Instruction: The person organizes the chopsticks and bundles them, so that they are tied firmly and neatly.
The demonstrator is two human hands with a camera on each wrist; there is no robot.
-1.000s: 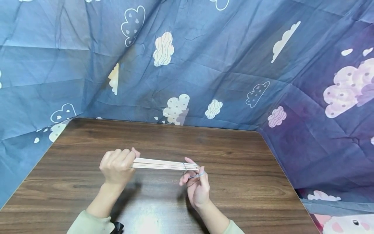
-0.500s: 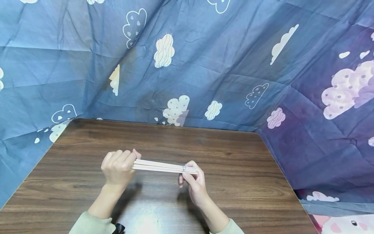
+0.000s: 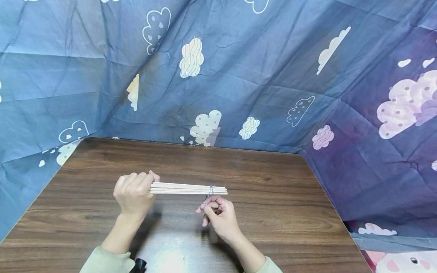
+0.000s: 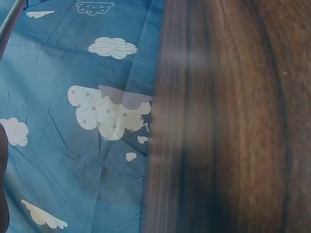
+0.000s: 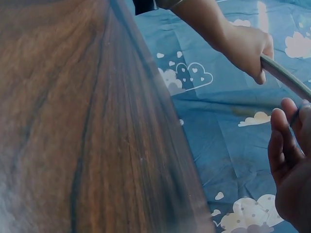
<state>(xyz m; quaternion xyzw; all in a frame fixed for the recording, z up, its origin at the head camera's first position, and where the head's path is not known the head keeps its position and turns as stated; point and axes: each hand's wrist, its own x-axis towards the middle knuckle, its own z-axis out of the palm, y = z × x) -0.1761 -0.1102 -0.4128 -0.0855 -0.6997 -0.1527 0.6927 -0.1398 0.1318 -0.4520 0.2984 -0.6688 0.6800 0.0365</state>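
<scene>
My left hand (image 3: 133, 193) grips one end of a bundle of pale, slender chopsticks (image 3: 184, 188), held level above the table. Near the bundle's free right end, a thin bluish rubber band (image 3: 211, 189) goes around the sticks. Just below that end, my right hand (image 3: 222, 218) pinches a stretched loop of the band between thumb and fingers. In the right wrist view, the left hand (image 5: 245, 51) holds the bundle (image 5: 286, 77), with the right hand (image 5: 296, 160) at the edge. Only a sliver of the bundle (image 4: 10, 22) enters the left wrist view.
Below the hands lies a dark brown wood-grain table (image 3: 280, 197). A blue cloud-patterned cloth (image 3: 232, 83) hangs behind it and along its sides. A black object (image 3: 139, 265) sits by the left sleeve.
My right hand has gone from fingers spread in the band, to holding the bundle's end, to below it, pulling the band downward. The left hand keeps its grip, shifted slightly left.
</scene>
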